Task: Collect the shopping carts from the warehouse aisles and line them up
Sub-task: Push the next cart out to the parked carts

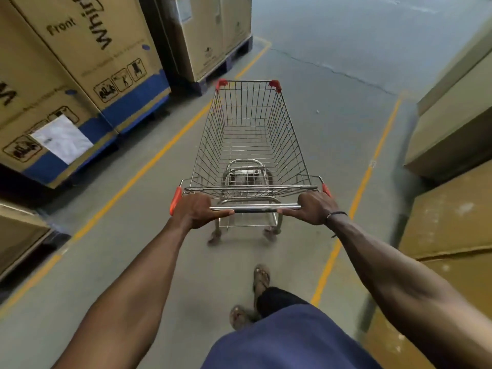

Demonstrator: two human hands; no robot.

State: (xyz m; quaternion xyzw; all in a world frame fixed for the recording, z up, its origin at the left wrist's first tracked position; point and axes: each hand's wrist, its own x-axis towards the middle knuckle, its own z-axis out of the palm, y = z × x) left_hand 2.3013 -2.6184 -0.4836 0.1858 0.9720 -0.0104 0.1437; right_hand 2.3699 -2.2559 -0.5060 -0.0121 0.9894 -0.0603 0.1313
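Pushing view down a warehouse aisle, with all positions given relative to the shopping cart (250, 145). The concrete floor (332, 107) is grey, matt and cracked ahead of the cart, and two painted yellow lines (149, 166) run along either side of it, marking a lane in which the cart stands roughly centred. Left of the cart are tall cardboard cartons (80, 62) with blue bands, printed handling symbols and a white paper label, set on dark pallets; right of it are plain brown cartons (452, 134), partly cut off by the frame edge. The cart itself is a stiff welded wire basket, tapering toward its front, empty, with red plastic corner caps and a folded child seat at the rear. Judged from its bare wire build and lack of load, it should be light and roll freely, though its castors may swivel and drift; the wheels show blurred beneath the basket. The proper hold is the smooth metal handle bar (255, 208) at the near end, likely slick under the palm. The left hand (198, 210) wraps the bar's left end and the right hand (314, 209) its right end, well apart, thumbs along the bar. A dark band circles the right wrist. Sandalled feet show behind the cart.
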